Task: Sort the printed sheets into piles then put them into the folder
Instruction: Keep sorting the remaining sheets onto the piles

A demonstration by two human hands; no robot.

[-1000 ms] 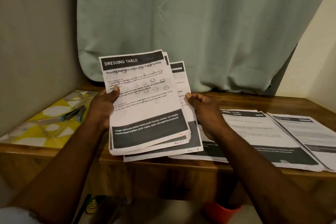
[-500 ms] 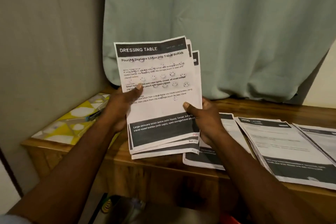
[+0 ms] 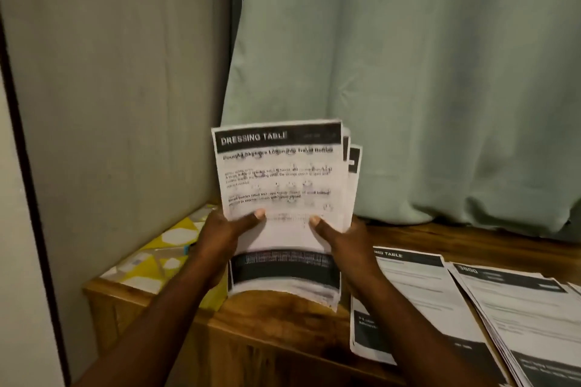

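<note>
A stack of printed sheets [image 3: 283,179] headed "DRESSING TABLE" stands upright, its bottom edge bowed against the wooden table [image 3: 283,320]. My left hand [image 3: 223,234] grips its left side with the thumb on the front page. My right hand [image 3: 341,237] grips the right side, thumb on the front too. Two sorted piles lie flat to the right: one with a "DRESSING TABLE" header [image 3: 418,289] and another [image 3: 528,314] further right. A yellow-and-white patterned folder [image 3: 157,258] lies on the table's left end, with a blue pen [image 3: 185,249] on it.
A grey wall panel [image 3: 125,104] stands on the left and a pale green curtain [image 3: 408,88] hangs behind the table. The table's front edge runs just below the stack.
The right hand closed on the stack's right edge, the fanned sheets came together, and the stack now stands on the table with its bottom edge bent. The view shifted left.
</note>
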